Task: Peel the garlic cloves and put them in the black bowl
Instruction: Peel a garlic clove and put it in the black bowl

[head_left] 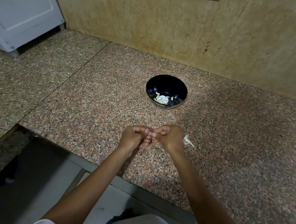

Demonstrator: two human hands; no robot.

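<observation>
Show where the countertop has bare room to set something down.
Bare countertop lies between the black bowl and the left hand, left of the bowl toward the white appliance, and right along the wall. Crowded only beside the right hand: garlic skins.

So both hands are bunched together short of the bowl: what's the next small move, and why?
Probably peel first: the left hand and right hand meet at curled fingertips, seemingly pinching a garlic clove, itself hidden. The black bowl beyond holds peeled cloves, so dropping comes after.
</observation>
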